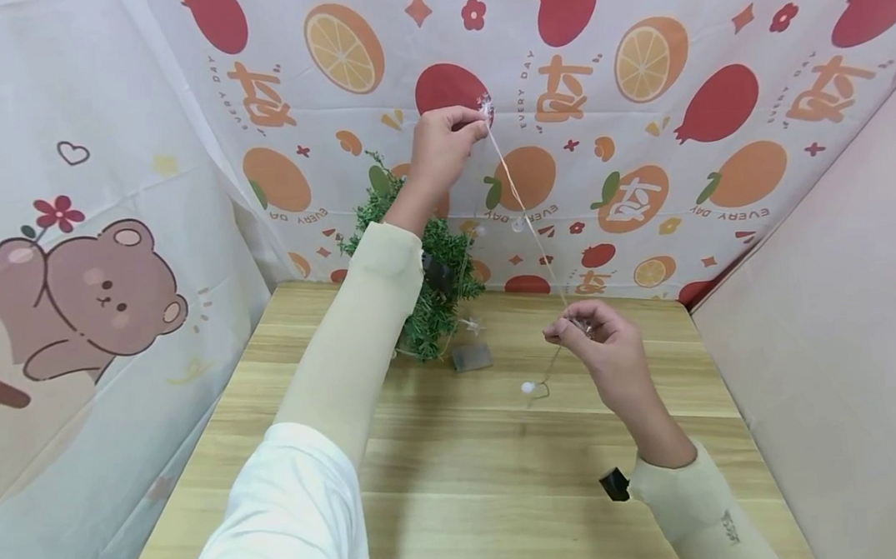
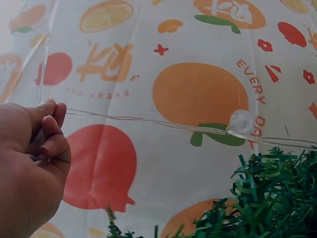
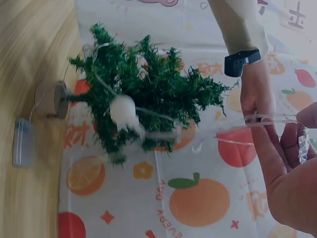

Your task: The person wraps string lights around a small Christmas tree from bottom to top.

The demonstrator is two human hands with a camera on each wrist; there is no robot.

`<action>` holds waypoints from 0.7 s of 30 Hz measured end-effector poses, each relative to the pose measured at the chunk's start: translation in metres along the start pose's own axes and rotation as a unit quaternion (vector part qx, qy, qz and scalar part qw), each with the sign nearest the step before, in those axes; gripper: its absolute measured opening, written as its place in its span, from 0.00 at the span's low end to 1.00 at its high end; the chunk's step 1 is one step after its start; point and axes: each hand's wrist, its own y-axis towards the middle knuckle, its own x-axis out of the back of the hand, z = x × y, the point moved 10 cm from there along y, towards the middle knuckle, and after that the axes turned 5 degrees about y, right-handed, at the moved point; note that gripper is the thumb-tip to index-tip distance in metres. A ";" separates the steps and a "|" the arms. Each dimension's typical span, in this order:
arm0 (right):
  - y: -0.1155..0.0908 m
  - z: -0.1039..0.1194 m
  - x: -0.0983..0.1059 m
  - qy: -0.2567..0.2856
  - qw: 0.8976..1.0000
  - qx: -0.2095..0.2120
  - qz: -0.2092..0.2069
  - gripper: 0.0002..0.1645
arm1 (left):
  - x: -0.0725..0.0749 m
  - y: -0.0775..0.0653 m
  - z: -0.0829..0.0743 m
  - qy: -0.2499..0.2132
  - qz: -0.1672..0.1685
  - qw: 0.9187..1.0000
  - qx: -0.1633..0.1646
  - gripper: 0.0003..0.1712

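A small green artificial Christmas tree (image 1: 445,309) stands at the back of the table, partly behind my left arm. My left hand (image 1: 440,146), raised above it, pinches the clear wire of a set of string lights (image 1: 515,189) between thumb and fingertips. Right by those fingertips is a clear, spiky light ornament (image 1: 486,105). Lower and to the right, my right hand (image 1: 604,348) pinches the same strand, a shiny clear piece (image 3: 303,144) showing at its fingers. The wire runs taut between both hands. Below the right hand dangles a white ball bulb (image 1: 528,387).
A grey battery box (image 1: 471,357) lies on the wooden table (image 1: 465,495) beside the tree's round wooden base (image 3: 51,99). A clear star light (image 1: 472,324) hangs by the branches. Fruit-print cloth (image 1: 585,148) hangs close behind the tree, with further cloth at both sides.
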 end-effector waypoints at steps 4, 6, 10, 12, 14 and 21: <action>0.000 -0.004 -0.007 0.050 0.999 -0.014 0.006 0.08 | -0.002 0.005 0.010 -0.003 0.009 1.000 0.016 0.12; -0.001 -0.006 -0.009 0.055 0.998 -0.022 0.008 0.09 | -0.002 0.007 0.013 -0.005 0.012 1.000 0.020 0.13; -0.003 -0.009 -0.011 0.060 0.998 -0.035 0.002 0.13 | -0.002 0.013 0.022 -0.020 0.011 0.999 0.030 0.14; -0.004 -0.010 -0.011 0.059 0.998 -0.038 -0.005 0.13 | -0.001 0.016 0.024 -0.026 0.011 0.999 0.032 0.13; -0.005 -0.009 -0.011 0.059 0.998 -0.037 -0.013 0.12 | 0.000 0.018 0.024 -0.022 0.013 0.999 0.031 0.13; -0.013 0.000 -0.014 0.050 0.998 -0.002 -0.024 0.11 | 0.018 0.028 0.028 0.006 -0.007 0.999 0.042 0.14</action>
